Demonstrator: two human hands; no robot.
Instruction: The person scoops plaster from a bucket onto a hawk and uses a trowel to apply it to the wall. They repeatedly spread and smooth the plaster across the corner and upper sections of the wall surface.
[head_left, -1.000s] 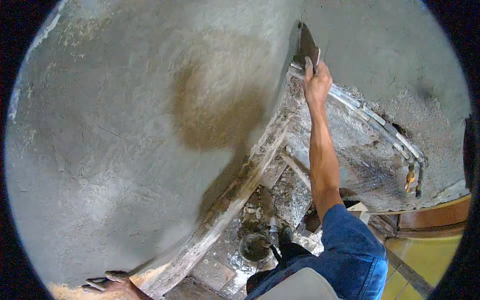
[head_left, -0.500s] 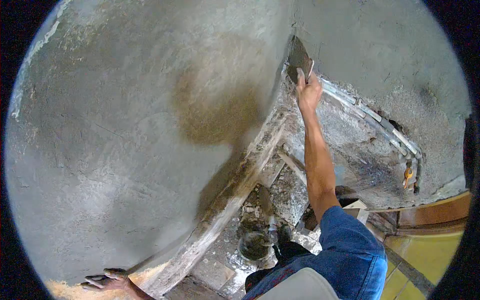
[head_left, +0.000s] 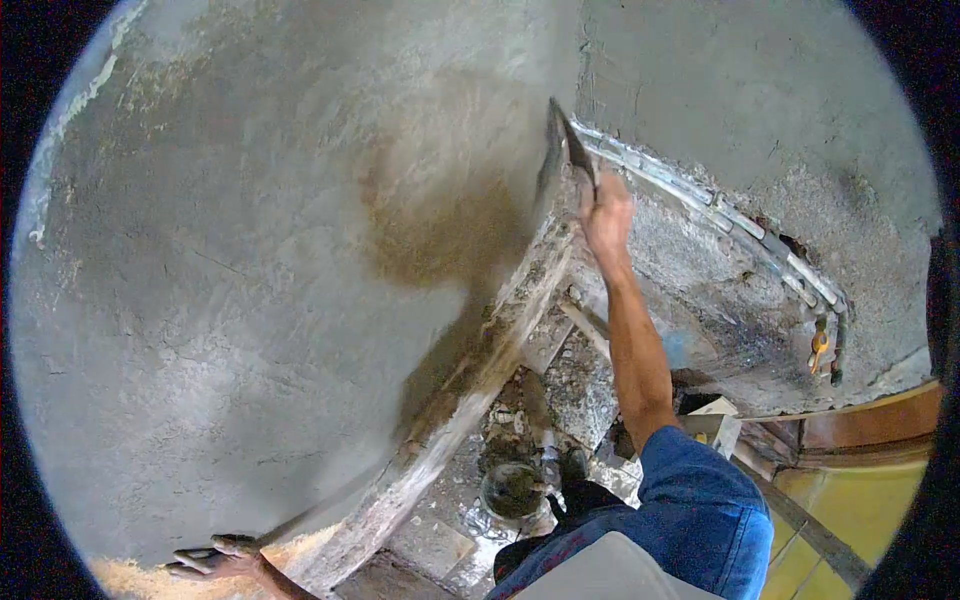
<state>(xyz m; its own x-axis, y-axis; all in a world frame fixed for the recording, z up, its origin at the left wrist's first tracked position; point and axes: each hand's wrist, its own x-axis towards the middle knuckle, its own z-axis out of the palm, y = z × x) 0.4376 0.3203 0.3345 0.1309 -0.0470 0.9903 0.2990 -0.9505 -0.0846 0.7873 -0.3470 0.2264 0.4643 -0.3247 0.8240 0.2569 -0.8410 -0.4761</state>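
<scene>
My right hand [head_left: 607,215] is closed round the handle of a trowel [head_left: 573,148]. The trowel's dark blade is seen nearly edge-on and points up, at the corner where the large grey plastered wall [head_left: 250,250] meets the wall on the right. Light pipes [head_left: 690,190] run in a rough recess to the right of that hand. At the lower left, my left hand [head_left: 215,558] is spread, with grey-smeared fingers, beside the wall's lower edge; it holds nothing.
A rough pale ledge [head_left: 440,440] runs diagonally below the left wall. Beneath it are a round bucket [head_left: 511,490], boards and debris. An orange valve [head_left: 820,343] sits at the pipes' lower end. A yellow surface [head_left: 860,520] lies at the lower right.
My right hand has moved down and slightly left with the trowel, whose blade has turned from showing its broad face to nearly edge-on. My left hand has hardly moved.
</scene>
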